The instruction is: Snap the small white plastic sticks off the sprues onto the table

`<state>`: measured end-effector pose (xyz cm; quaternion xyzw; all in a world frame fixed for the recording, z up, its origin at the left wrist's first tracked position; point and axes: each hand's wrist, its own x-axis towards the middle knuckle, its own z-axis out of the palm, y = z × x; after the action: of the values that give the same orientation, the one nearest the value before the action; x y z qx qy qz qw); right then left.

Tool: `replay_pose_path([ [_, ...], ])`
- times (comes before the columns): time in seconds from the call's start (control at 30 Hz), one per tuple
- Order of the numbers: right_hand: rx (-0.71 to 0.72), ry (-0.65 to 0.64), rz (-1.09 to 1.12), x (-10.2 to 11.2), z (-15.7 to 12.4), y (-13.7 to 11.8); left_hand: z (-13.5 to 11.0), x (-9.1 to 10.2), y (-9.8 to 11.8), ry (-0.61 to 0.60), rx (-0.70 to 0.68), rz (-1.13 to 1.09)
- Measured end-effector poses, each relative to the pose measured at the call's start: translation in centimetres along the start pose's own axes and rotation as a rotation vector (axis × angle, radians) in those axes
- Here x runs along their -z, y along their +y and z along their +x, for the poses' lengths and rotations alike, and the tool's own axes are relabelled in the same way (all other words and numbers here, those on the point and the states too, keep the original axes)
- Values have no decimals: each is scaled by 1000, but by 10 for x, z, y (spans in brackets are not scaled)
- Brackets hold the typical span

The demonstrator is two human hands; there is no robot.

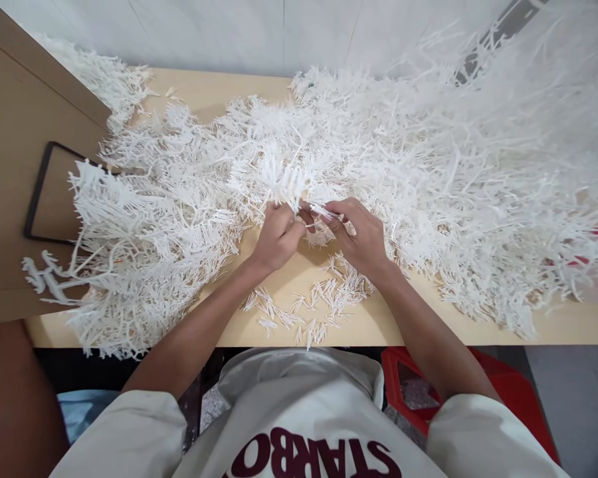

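My left hand (280, 238) is closed round the stem of a white branched plastic sprig (292, 182), whose fine twigs stand up above the fingers. Close on its right, my right hand (357, 234) pinches the end of a small white twig (320, 211) between thumb and fingers. Whether this twig is joined to the sprig cannot be made out. Below both hands, short loose white twig pieces (336, 292) lie scattered on the wooden table (386, 325).
A large heap of white branched sprigs (428, 153) spreads across the table's right and back. Another pile (154, 226) lies on the left against a brown cardboard box (10, 166). Under the table's front edge at the right stands a red plastic stool (508, 392). Another person's limb (10, 398) shows at lower left.
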<state>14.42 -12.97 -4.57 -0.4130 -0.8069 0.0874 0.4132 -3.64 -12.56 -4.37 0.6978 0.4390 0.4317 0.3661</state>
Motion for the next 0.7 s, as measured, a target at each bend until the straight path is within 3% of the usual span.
replay_pose_path([
  [0.13, 69, -8, -17, 4, 1, -3, 3, 2, -2, 114, 79, -261],
  [0.27, 189, -117, -36, 1, 0, -2, 5, 3, -8, 186, 135, -328],
  [0.5, 203, -213, -71, -5, -1, -3, 10, 0, -8, 365, 243, -636],
  [0.6, 145, -238, -28, -2, 0, -6, 10, -1, -7, 346, 318, -666],
  [0.7, -85, -138, 118, 2, 2, -10, 8, -2, -10, 275, 350, -581],
])
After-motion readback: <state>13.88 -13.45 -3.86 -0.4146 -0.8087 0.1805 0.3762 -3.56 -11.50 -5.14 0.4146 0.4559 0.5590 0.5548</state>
